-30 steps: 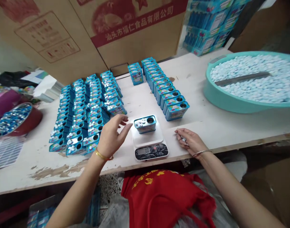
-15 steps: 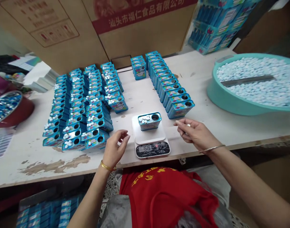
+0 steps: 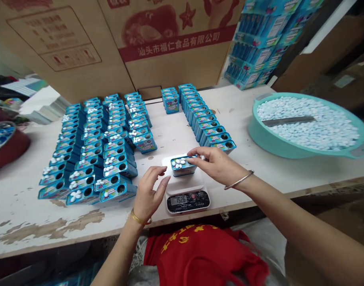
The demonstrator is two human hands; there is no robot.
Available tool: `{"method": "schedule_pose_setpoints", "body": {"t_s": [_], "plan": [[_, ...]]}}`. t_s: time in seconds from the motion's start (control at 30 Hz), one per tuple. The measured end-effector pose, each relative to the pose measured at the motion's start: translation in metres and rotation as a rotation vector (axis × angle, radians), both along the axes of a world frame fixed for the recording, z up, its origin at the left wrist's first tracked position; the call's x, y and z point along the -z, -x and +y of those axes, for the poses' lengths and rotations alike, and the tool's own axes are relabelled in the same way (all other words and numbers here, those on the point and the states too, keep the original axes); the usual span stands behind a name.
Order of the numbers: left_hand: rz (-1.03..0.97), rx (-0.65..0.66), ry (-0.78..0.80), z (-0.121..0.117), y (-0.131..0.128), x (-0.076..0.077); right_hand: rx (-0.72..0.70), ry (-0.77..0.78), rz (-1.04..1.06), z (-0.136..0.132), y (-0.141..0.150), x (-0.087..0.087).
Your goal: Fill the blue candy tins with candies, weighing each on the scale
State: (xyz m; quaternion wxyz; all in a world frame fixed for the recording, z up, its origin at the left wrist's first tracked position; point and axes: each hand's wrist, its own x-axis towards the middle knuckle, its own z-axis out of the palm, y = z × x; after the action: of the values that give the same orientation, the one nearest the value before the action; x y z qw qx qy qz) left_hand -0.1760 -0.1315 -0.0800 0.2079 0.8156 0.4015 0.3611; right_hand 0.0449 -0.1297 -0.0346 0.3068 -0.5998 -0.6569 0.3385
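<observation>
A small blue tin (image 3: 182, 166) with white tablets piled on its lid stands on a white digital scale (image 3: 187, 200) at the table's front edge. My right hand (image 3: 219, 163) reaches over the tin's right end, its fingertips pinched on a small white tablet above the tin's round hole. My left hand (image 3: 149, 191) hovers just left of the scale with fingers apart, holding nothing and touching nothing.
Several rows of blue tins (image 3: 92, 151) fill the table to the left; another row (image 3: 205, 123) runs back behind the scale. A teal basin (image 3: 259, 139) of white tablets with a metal strip (image 3: 289, 120) sits right. Cardboard boxes (image 3: 170, 47) stand behind, with a red bowl (image 3: 6, 147) at far left.
My right hand rose from the table at the right and moved left over the tin with a tablet. My left hand drew back from the tin toward the scale's left side.
</observation>
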Motion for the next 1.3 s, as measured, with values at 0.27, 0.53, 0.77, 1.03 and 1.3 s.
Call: {"method": "schedule_pose_setpoints", "body": {"t_s": [0.27, 0.53, 0.77, 1.03, 1.3], "plan": [[-0.013, -0.027, -0.009, 0.004, 0.006, 0.004, -0.138, 0.027, -0.4, 0.013, 0.002, -0.015], [0.011, -0.054, 0.021, 0.005, 0.015, 0.015, -0.211, 0.085, -0.566, 0.024, 0.003, -0.019], [0.004, -0.072, 0.042, 0.003, 0.017, 0.016, -0.048, 0.102, -0.05, 0.025, -0.01, -0.016], [0.001, -0.132, 0.069, 0.001, 0.025, 0.023, 0.419, 0.635, 1.082, -0.022, -0.047, 0.03], [0.011, -0.169, 0.094, -0.002, 0.025, 0.035, 0.624, 0.201, 0.614, -0.076, -0.051, 0.083]]}}
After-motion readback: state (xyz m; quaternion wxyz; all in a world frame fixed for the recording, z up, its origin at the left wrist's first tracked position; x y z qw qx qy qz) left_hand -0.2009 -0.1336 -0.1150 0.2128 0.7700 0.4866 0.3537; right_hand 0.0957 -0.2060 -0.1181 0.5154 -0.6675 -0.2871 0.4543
